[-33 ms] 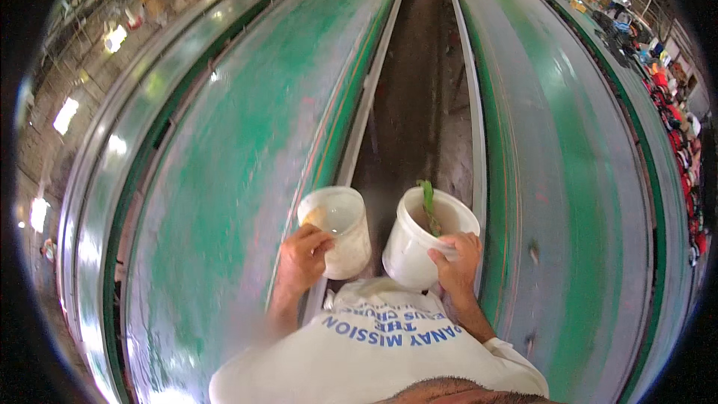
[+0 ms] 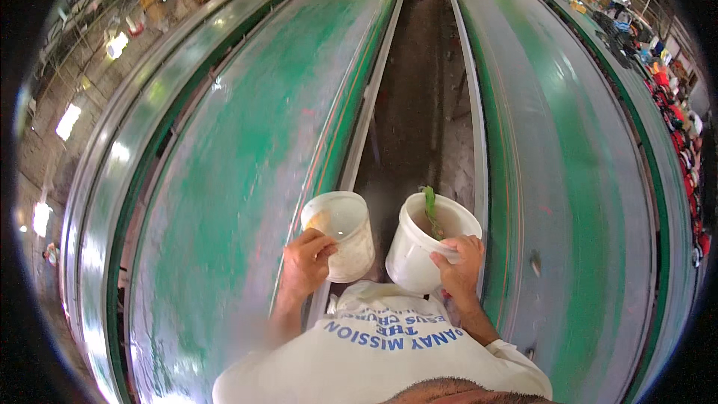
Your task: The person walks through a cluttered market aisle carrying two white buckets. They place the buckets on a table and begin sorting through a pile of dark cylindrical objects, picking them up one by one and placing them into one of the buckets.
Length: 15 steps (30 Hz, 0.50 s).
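Note:
In my left hand [image 2: 308, 260], closed at the near left rim, is a white plastic bucket [image 2: 351, 258]. Beside those fingers a tan, flat piece [image 2: 319, 221] lies against the bucket's inner wall; its kind I cannot make out. My right hand [image 2: 461, 262] grips the near right rim of a second white bucket [image 2: 411, 258], thumb outside. Up out of this one leans a green, leaf-like strip [image 2: 430, 209], its lower end inside. Both buckets hang in front of my white shirt, tilted slightly and apart from each other.
Long tables with green and grey, shiny tops run away on my left [image 2: 224, 179] and right [image 2: 591, 179]. A narrow dark aisle [image 2: 410, 97] lies between them. Colourful piled goods [image 2: 677, 120] line the far right, and a wall with bright openings [image 2: 56, 157] stands at left.
The view has shifted slightly, so both buckets and hands appear a little lower. Both hands keep their holds.

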Each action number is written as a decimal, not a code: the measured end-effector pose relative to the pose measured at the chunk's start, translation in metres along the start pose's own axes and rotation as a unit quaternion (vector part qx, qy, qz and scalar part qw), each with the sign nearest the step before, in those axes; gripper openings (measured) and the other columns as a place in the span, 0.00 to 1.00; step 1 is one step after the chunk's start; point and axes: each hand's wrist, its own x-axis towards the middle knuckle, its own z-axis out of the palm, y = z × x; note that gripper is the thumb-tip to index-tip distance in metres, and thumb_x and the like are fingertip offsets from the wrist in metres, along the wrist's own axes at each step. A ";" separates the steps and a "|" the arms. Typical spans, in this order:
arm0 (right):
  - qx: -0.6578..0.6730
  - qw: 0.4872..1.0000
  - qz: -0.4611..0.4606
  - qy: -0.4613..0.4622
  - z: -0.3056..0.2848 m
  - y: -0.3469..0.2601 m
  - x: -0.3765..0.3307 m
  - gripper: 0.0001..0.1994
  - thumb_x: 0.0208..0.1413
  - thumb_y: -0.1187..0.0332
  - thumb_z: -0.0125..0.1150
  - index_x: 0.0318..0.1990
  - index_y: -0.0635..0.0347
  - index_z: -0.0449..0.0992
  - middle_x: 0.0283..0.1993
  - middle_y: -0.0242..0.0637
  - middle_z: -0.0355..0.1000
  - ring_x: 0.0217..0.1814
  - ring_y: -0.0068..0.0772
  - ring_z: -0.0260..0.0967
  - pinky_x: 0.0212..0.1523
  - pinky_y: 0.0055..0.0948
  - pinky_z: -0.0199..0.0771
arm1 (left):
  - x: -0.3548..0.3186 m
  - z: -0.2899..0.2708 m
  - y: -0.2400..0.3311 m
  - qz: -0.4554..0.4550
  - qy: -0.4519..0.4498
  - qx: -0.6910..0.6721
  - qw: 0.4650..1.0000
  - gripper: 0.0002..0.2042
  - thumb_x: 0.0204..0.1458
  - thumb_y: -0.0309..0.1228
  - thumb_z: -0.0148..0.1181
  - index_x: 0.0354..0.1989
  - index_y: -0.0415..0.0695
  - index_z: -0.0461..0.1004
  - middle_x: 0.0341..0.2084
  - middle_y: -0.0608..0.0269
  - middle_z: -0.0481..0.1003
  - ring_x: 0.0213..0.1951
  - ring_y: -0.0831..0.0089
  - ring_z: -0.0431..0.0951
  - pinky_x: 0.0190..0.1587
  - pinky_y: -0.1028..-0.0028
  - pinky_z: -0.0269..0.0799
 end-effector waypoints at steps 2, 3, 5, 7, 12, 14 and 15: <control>-0.005 1.000 -0.016 -0.002 0.011 0.017 0.056 0.15 0.40 0.67 0.84 0.37 0.54 0.85 0.40 0.36 0.81 0.51 0.47 0.74 0.64 0.48 0.63 | 0.053 0.018 -0.007 0.011 0.002 0.010 1.000 0.08 0.50 0.18 0.76 0.39 0.38 0.86 0.33 0.55 0.83 0.35 0.57 0.84 0.38 0.62 0.80; 0.002 1.000 -0.015 -0.003 0.012 0.026 0.082 0.15 0.40 0.67 0.84 0.37 0.54 0.85 0.40 0.35 0.81 0.51 0.47 0.74 0.64 0.49 0.63 | 0.078 0.030 -0.009 0.006 0.000 0.010 1.000 0.08 0.50 0.18 0.75 0.39 0.38 0.86 0.33 0.55 0.82 0.35 0.57 0.85 0.39 0.62 0.80; -0.019 0.999 -0.045 -0.013 0.013 0.041 0.129 0.16 0.40 0.67 0.84 0.37 0.54 0.85 0.40 0.36 0.81 0.51 0.47 0.74 0.64 0.48 0.63 | 0.126 0.051 -0.017 0.010 0.001 -0.016 1.000 0.09 0.51 0.17 0.74 0.40 0.38 0.86 0.34 0.54 0.82 0.36 0.57 0.85 0.39 0.63 0.80; -0.031 0.997 -0.070 -0.007 0.017 0.059 0.182 0.16 0.40 0.66 0.85 0.38 0.53 0.85 0.41 0.36 0.81 0.50 0.47 0.74 0.63 0.49 0.64 | 0.174 0.073 -0.026 0.015 0.021 -0.037 0.999 0.09 0.51 0.16 0.74 0.40 0.38 0.86 0.35 0.53 0.82 0.36 0.57 0.85 0.39 0.63 0.80; -0.032 0.997 -0.041 0.052 0.047 0.086 0.289 0.17 0.41 0.63 0.85 0.39 0.53 0.85 0.41 0.37 0.82 0.51 0.49 0.74 0.63 0.49 0.64 | 0.275 0.110 -0.064 0.044 0.010 -0.039 0.998 0.10 0.50 0.15 0.74 0.40 0.38 0.86 0.35 0.54 0.82 0.36 0.57 0.84 0.39 0.63 0.80; -0.054 0.996 -0.040 0.055 0.062 0.088 0.337 0.17 0.42 0.63 0.85 0.39 0.53 0.85 0.42 0.37 0.82 0.52 0.48 0.74 0.63 0.49 0.64 | 0.321 0.118 -0.073 0.055 -0.006 -0.045 0.997 0.09 0.50 0.15 0.74 0.40 0.38 0.86 0.35 0.54 0.82 0.36 0.57 0.84 0.39 0.63 0.80; -0.058 0.997 -0.028 0.054 0.066 0.090 0.358 0.17 0.42 0.63 0.85 0.39 0.53 0.85 0.42 0.37 0.82 0.52 0.48 0.75 0.63 0.49 0.64 | 0.342 0.121 -0.078 0.066 -0.013 -0.049 0.997 0.10 0.50 0.15 0.74 0.40 0.38 0.86 0.35 0.54 0.82 0.36 0.57 0.84 0.39 0.63 0.80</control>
